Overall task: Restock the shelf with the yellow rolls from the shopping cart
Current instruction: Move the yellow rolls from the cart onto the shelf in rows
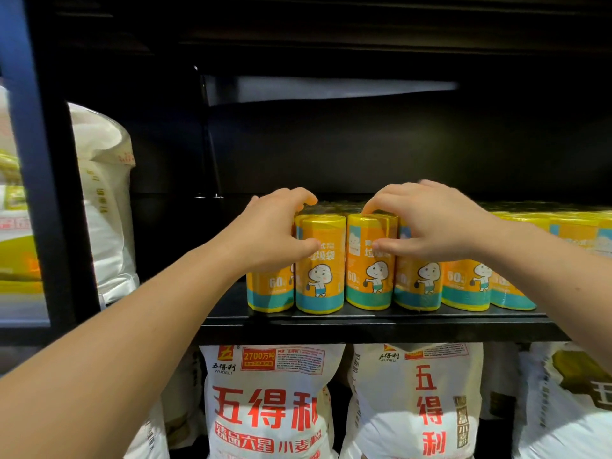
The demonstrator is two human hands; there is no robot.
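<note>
Head view: reaching forward with both bare arms to a black shelf (364, 321) at about chest height. Along its front edge, a row of yellow rolls (465, 283), upright and touching side by side, each wrapped in an orange label with a teal band at the bottom and a cartoon child carrying a bag; more of the same behind them and further along to the right, blurred there. Gripping the second roll (319, 279) from the row's left end with the left hand (275, 226): fingers curled over the top towards the back, thumb laid across the front of the label, palm covering most of the first roll (270, 289) beside it. Gripping the third roll (369, 279) with the right hand (427, 223) in the same way: fingertips hooked on the top rim, thumb pressed across the front, palm in front of the next roll to the right. Both held rolls down on the shelf, upright, just touching each other. To the left of the row, bare dark shelf up to a black post (49, 160); beyond it, a tall white sack (106, 193). Beneath the shelf, white flour bags (268, 409) with large red Chinese lettering, standing close together.
</note>
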